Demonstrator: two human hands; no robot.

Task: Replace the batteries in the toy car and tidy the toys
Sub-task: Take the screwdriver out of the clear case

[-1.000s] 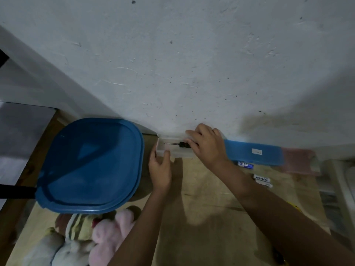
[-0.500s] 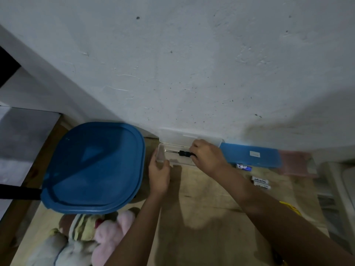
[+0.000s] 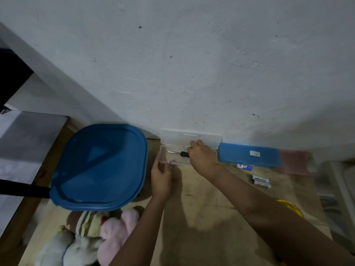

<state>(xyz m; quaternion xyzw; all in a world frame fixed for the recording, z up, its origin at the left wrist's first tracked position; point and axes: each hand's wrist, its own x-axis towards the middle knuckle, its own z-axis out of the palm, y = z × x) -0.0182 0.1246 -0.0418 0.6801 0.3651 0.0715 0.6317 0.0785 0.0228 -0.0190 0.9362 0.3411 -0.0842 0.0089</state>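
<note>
A small clear plastic case (image 3: 209,140) lies by the wall with its lid open against the wall. Inside lies a screwdriver (image 3: 177,153) with a thin metal shaft and black handle. My right hand (image 3: 202,157) grips the screwdriver's handle inside the case. My left hand (image 3: 161,174) holds the case's left end between thumb and fingers. Two white batteries (image 3: 260,181) lie side by side on the wooden floor to the right, and a blue-and-white battery (image 3: 244,166) lies just above them. A yellow toy part (image 3: 291,207) peeks out behind my right forearm.
A large blue bin lid (image 3: 99,167) sits to the left of the case. Plush toys (image 3: 96,239) lie in a heap at the lower left. A blue flat box (image 3: 249,154) and a pink box (image 3: 296,161) line the wall at right. A white wall rises behind.
The case lid has swung open and now leans back on the wall. My right hand has moved down from the lid onto the screwdriver's handle. My left hand stays on the case's left end.
</note>
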